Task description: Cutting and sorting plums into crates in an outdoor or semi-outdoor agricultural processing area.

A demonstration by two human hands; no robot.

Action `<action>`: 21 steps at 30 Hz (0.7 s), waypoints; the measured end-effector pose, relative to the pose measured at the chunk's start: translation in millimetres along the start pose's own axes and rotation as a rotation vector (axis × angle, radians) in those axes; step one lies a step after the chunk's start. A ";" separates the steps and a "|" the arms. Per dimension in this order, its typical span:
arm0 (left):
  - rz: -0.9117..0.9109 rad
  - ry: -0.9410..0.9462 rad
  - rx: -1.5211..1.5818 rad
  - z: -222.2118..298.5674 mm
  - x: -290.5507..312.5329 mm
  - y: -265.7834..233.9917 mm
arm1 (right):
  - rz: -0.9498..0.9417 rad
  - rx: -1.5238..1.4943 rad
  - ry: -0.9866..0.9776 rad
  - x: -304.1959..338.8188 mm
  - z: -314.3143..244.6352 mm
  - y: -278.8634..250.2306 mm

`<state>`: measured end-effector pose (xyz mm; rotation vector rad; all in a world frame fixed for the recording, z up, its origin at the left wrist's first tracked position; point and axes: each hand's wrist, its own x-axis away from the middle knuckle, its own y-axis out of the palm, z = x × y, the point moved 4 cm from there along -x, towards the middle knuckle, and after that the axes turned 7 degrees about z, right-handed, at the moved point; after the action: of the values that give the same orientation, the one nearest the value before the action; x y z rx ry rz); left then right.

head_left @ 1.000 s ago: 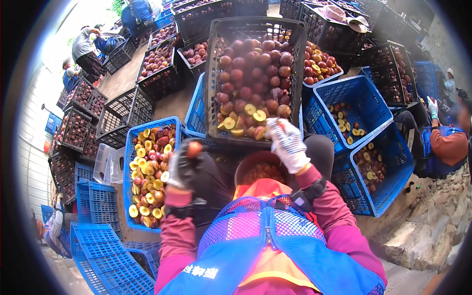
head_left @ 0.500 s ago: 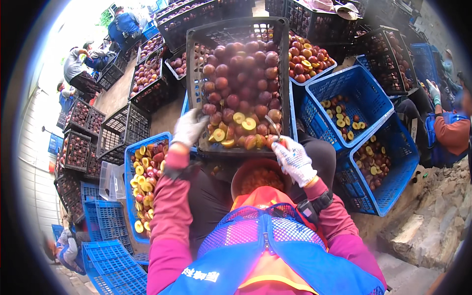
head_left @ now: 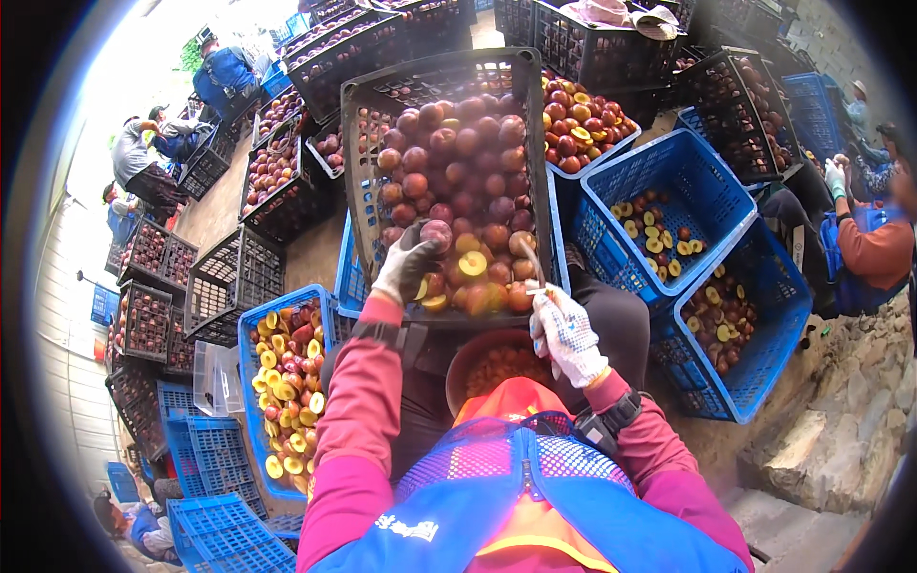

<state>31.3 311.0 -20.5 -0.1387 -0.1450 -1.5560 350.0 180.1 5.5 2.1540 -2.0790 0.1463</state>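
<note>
In front of me a black crate point(head_left: 350, 205) full of plums point(head_left: 468, 143) tilts toward my lap. My left hand point(head_left: 406, 267), in a grey-and-white glove, has its fingers round a whole plum point(head_left: 437, 234) at the crate's near left. Cut plum halves point(head_left: 472, 264) with yellow flesh lie close by it. My right hand point(head_left: 565, 334), in a white dotted glove, is closed on a small knife point(head_left: 531, 260), whose thin blade points up over the near right plums. Below the crate, a reddish bowl point(head_left: 463, 374) of plum pieces sits between my legs.
Left of my knee stands a blue crate point(head_left: 250, 401) of halved plums. Two blue crates point(head_left: 597, 215) with some halves stand at the right. Several black crates point(head_left: 272, 191) of plums fill the far side. A person point(head_left: 869, 248) sits at the right; others work at the far left.
My left hand has moved right and into the crate, and now grips a whole plum. The knife stays in my right hand. The whole view has shifted slightly.
</note>
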 end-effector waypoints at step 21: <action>-0.131 -0.055 0.731 16.8 269.6 -15.8 | -0.202 0.364 -0.699 115.3 -72.2 144.5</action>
<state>18.0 48.7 44.5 0.4112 -0.7641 -1.5379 212.2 74.1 101.4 2.9478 -2.2650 -0.3257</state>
